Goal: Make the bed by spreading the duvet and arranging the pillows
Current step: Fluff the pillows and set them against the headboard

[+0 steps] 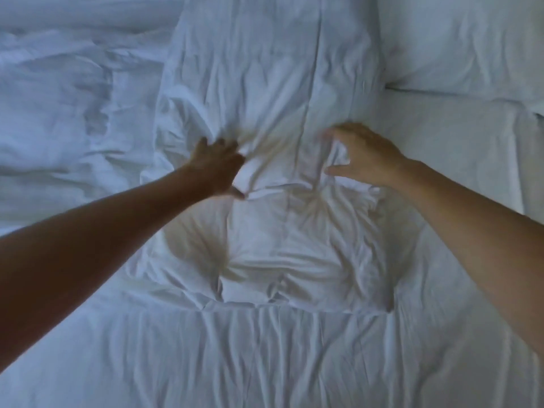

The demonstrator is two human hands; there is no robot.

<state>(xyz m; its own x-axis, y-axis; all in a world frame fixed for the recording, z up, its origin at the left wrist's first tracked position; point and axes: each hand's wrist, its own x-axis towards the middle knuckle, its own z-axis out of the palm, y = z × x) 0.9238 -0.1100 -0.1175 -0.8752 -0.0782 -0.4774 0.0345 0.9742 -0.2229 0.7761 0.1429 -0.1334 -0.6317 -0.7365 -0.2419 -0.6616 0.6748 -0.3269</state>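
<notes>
bedroom, home or hotel, cannot tell which. bed (459, 148) fills whole view, seen from above. all linen white: crumpled duvet (265, 334) bunched across middle and near edge, plump pillow (459, 45) at upper right lying on smooth fitted sheet (441, 160), more rumpled bedding (59, 98) heaped at left. light dim and bluish over fabric. no floor, wall or furniture in sight beyond bed, so nothing shows more of room than bedclothes themselves.

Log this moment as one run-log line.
step: spreading duvet | left hand: grips duvet fold | right hand: pinches duvet fabric | pillow: upper right, untouched | duvet: wrinkled, bunched
</notes>
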